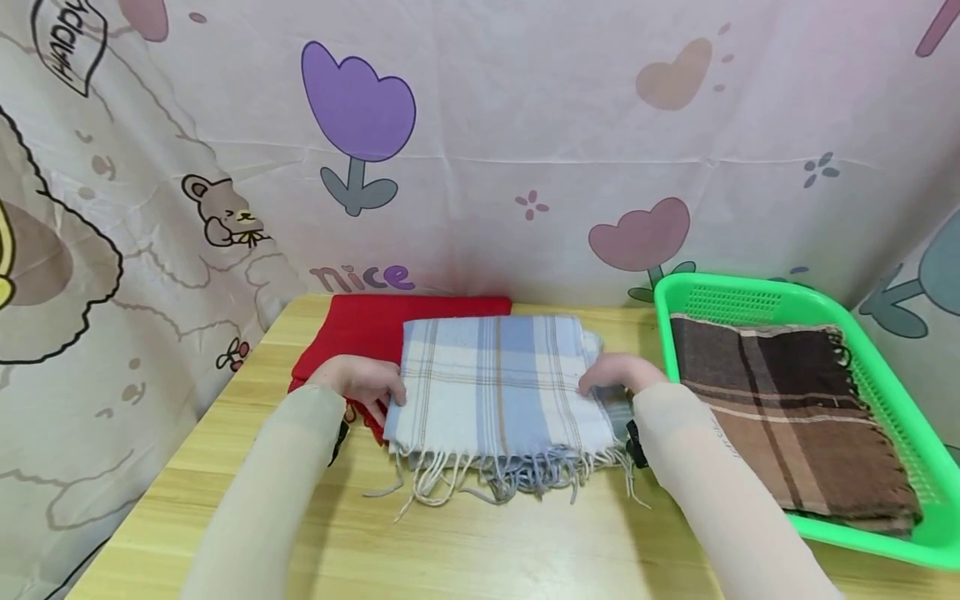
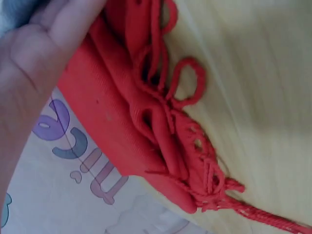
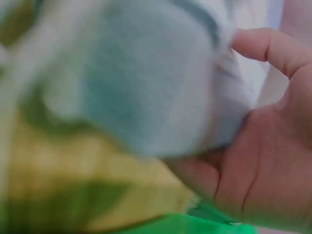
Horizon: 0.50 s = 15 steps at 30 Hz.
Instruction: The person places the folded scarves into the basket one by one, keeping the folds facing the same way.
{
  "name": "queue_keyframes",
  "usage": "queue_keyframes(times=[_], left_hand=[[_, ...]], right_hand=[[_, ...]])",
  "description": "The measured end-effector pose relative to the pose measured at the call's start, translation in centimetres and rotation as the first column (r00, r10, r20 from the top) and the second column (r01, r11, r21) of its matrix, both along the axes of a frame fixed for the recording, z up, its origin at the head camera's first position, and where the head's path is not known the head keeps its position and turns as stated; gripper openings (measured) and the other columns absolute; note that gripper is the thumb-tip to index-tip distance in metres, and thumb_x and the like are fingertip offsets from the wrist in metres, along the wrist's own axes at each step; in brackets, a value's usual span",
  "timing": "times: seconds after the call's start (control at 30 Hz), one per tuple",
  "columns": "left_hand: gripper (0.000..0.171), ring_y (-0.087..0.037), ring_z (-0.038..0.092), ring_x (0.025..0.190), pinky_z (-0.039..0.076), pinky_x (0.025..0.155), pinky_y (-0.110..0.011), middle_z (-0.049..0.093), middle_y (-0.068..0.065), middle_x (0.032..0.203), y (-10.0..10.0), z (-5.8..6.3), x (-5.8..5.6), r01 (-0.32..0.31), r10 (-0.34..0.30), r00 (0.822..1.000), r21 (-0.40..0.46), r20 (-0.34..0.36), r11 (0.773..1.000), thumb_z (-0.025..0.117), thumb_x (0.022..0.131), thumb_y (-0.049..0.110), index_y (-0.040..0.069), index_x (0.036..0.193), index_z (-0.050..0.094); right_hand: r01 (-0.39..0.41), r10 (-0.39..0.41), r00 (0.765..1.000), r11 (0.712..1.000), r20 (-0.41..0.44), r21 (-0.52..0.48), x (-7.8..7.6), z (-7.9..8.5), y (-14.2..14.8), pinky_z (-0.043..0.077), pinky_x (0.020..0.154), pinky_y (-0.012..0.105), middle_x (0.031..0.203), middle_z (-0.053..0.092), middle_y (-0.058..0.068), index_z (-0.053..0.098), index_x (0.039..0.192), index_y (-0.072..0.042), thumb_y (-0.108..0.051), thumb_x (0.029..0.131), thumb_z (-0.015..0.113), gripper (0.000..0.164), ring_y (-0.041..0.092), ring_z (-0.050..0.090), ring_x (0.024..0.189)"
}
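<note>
A folded blue-and-white plaid scarf with a fringed front edge lies in the middle of the table in the head view, overlapping a folded red scarf. My left hand grips the plaid scarf's left edge, above the red cloth. On the opposite side my right hand holds the right edge. The right wrist view shows the thumb on top of the plaid layers, the other fingers tucked beneath. Red looped fringe hangs along the red scarf's edge in the left wrist view.
A green plastic basket stands at the right, holding a folded brown plaid scarf. Behind the wooden table hangs a printed curtain, which also runs along the left side.
</note>
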<state>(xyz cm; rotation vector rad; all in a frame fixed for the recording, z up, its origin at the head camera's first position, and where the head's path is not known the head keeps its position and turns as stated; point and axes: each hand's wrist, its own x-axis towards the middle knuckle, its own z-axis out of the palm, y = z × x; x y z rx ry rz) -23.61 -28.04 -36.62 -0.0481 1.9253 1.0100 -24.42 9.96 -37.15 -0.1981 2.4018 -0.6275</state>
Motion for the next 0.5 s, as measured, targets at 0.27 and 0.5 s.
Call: queue_keyframes(times=[0.27,0.5], left_hand=[[0.046,-0.025,0.060,0.102,0.049,0.092,-0.046,0.055,-0.015,0.116,0.1,0.4,0.1,0.038,-0.037,0.999,0.134,-0.010,0.990,0.054,0.086,0.006,-0.003,0.125,0.031],[0.035,-0.028,0.064,0.103,0.049,0.092,-0.049,0.065,-0.016,0.113,2.5,2.1,1.1,0.239,-0.245,0.960,0.059,0.137,0.969,0.055,0.090,0.013,-0.006,0.120,0.051]], right_hand=[[0.091,-0.102,0.976,0.994,-0.191,-0.065,-0.2,0.5,-1.3,0.031,0.052,0.025,0.064,0.042,0.009,0.045,0.070,-0.001,0.002,0.069,0.046,0.003,0.018,0.035,0.055],[0.251,-0.206,0.819,0.968,-0.535,0.013,-0.5,1.3,-2.1,0.039,0.096,0.054,0.131,0.051,0.025,0.039,0.139,-0.003,-0.009,0.088,0.047,0.051,0.042,0.048,0.119]])
